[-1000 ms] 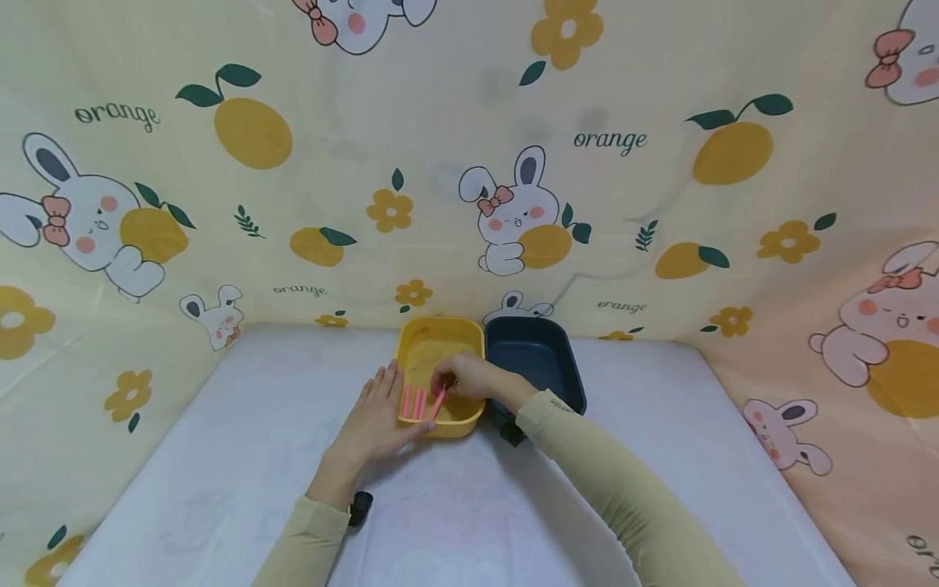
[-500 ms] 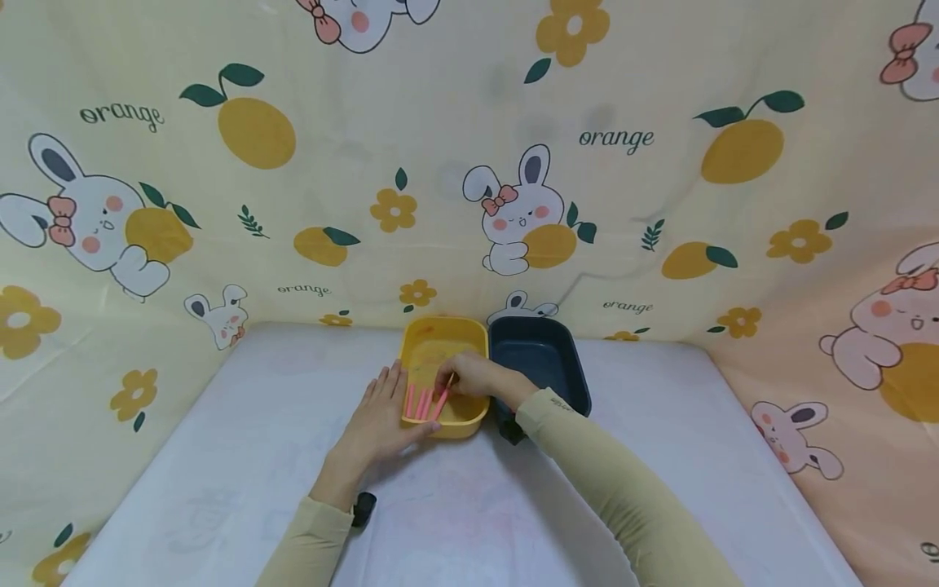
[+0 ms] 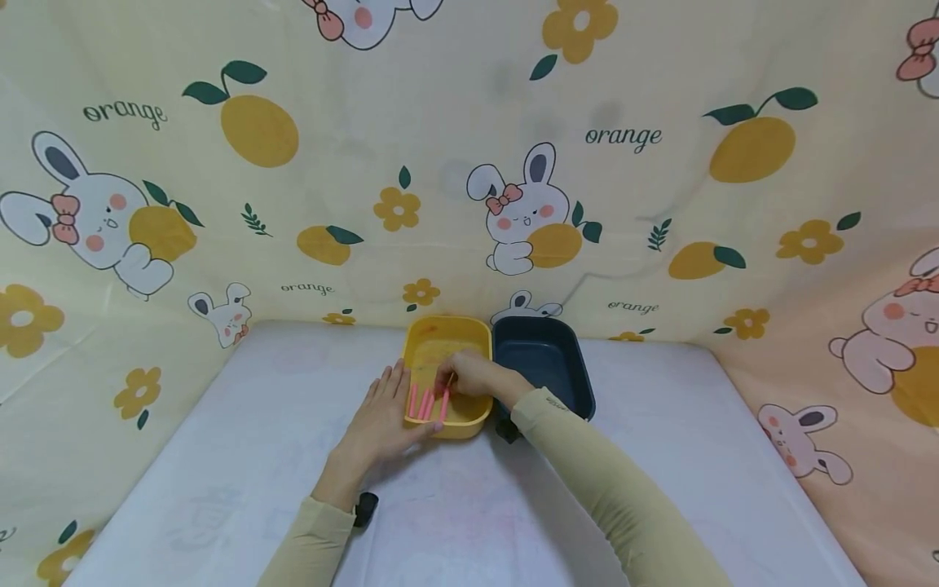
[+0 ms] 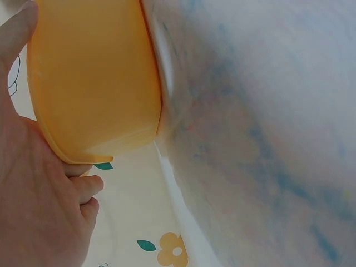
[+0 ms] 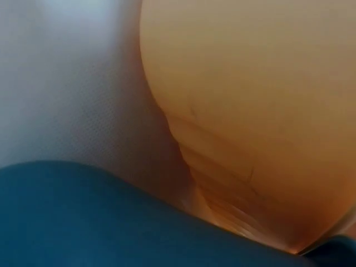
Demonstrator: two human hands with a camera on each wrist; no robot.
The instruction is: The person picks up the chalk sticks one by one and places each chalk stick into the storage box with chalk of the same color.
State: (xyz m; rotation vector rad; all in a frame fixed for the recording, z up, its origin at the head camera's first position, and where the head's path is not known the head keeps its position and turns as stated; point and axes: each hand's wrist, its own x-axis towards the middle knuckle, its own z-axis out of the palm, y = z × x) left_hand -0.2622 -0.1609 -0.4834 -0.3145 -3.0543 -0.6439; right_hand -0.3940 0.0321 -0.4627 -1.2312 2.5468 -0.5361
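A yellow plastic box point(image 3: 433, 329) stands on the table. Several slim pink sticks point(image 3: 413, 401) lean side by side in its near left part; their exact kind is too small to tell. Reaching into the box, my right hand point(image 3: 464, 374) pinches the upper end of another pink stick point(image 3: 444, 404), which stands nearly upright just right of the rest. My left hand point(image 3: 376, 424) lies along the box's left side with its fingers straight and its thumb by the front rim. In the left wrist view, this hand point(image 4: 41, 194) touches the box's outer wall point(image 4: 94, 72). The right fingertips are partly hidden.
A dark blue box point(image 3: 539, 329) stands close against the yellow one's right side, under my right forearm. White cloth point(image 3: 242, 456) covers the table. A patterned curtain point(image 3: 433, 122) hangs right behind both boxes. The right wrist view shows only blurred box walls and cloth.
The pink stick in my right hand has gone from tilted to nearly upright and a little right of the others. My left hand stays on the box. The head view has shifted slightly.
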